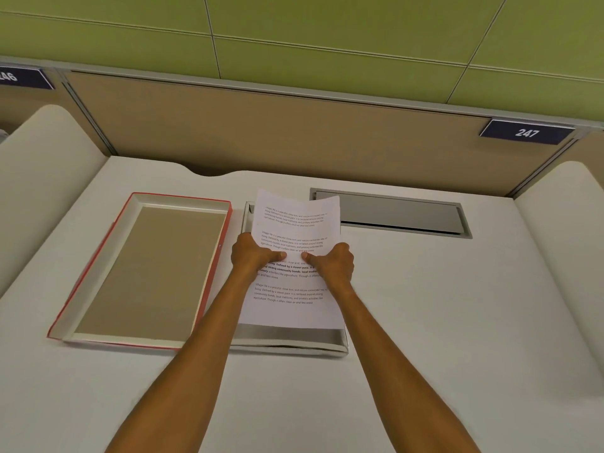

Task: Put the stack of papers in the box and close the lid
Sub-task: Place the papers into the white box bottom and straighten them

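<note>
White desk (425,322) — green wall (327,21) behind; hands hold papers (294,308).

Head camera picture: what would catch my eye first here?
The stack of papers at the centre, printed with text, gripped at its sides by the left hand and right hand above the open box. Left of it the red-edged lid lies inside up on the white desk.
</note>
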`<state>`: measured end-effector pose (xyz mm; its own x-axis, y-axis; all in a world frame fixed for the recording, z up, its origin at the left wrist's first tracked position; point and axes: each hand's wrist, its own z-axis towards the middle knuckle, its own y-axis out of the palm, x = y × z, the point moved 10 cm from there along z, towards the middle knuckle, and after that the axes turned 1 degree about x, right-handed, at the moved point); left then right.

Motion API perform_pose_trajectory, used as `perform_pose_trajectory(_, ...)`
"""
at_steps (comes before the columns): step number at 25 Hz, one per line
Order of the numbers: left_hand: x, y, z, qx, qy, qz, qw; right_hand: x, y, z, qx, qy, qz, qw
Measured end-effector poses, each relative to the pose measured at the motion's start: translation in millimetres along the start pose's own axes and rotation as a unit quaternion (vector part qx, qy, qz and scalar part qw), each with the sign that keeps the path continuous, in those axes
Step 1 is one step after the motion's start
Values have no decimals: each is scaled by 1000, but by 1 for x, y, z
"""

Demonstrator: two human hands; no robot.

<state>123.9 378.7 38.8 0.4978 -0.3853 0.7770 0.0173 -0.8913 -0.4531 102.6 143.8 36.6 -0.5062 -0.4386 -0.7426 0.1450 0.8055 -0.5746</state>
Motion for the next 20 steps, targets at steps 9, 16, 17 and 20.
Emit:
perform_pose_trajectory(9, -33, 7, 25, -22, -27, -16, 999, 10, 37, 16, -27, -6, -10, 1000)
perform_pose_trajectory(16, -49, 23, 39, -35, -43, -43, 998, 28, 49, 27, -38, 10, -33, 999)
perform_pose_trajectory(17, -51, 24, 40, -34, -46, -43, 997, 29, 50, 28, -39, 11, -34, 999)
perform_pose_trajectory(20, -56, 27, 45, -37, -53, -48, 997, 33, 54, 31, -42, 5, -34, 999)
